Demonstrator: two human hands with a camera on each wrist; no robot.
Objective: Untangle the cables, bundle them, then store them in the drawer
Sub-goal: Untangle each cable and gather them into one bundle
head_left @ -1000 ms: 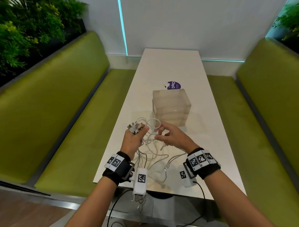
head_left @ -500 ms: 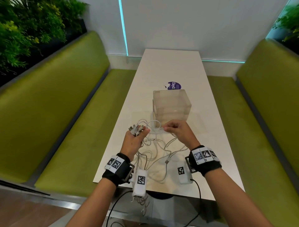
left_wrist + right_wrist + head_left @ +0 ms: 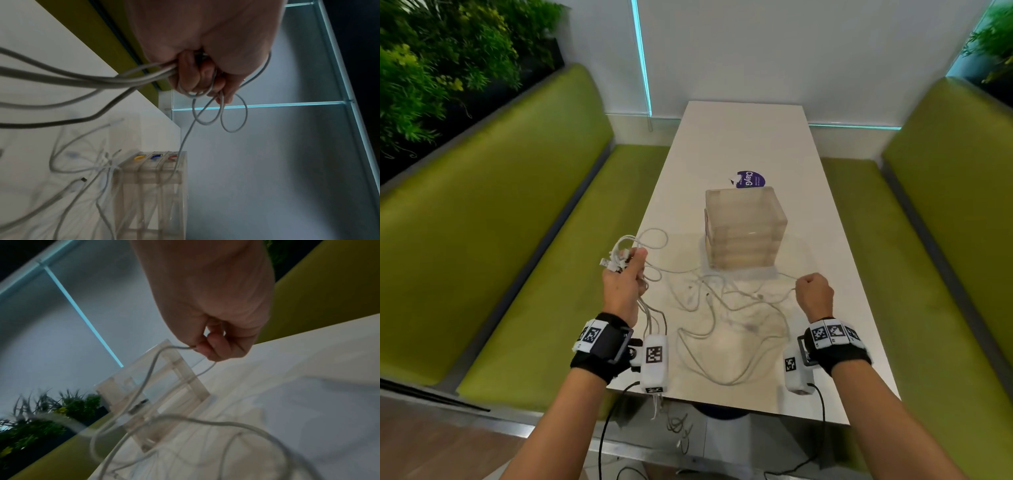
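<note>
Several white cables (image 3: pixel 717 305) sprawl in a tangle on the white table (image 3: pixel 750 137), in front of a clear drawer box (image 3: pixel 744 229). My left hand (image 3: pixel 625 277) is raised at the table's left edge and grips a bunch of cables (image 3: pixel 123 78) with their plug ends sticking out above the fist. My right hand (image 3: pixel 813 291) is off to the right and pinches a single cable (image 3: pixel 152 368) that runs back to the tangle. The box (image 3: pixel 152 191) has yellow, blue and red drawer handles.
A purple sticker (image 3: pixel 750 179) lies on the table behind the box. Green benches (image 3: pixel 524 240) line both sides of the table, with plants (image 3: pixel 431 61) behind the left one. Some cable ends hang over the near table edge (image 3: pixel 722 401).
My hands have moved apart: the right hand pulled its cable out to the right, the left hand shifted left and up with the bunch. The tangle has spread wider over the table.
</note>
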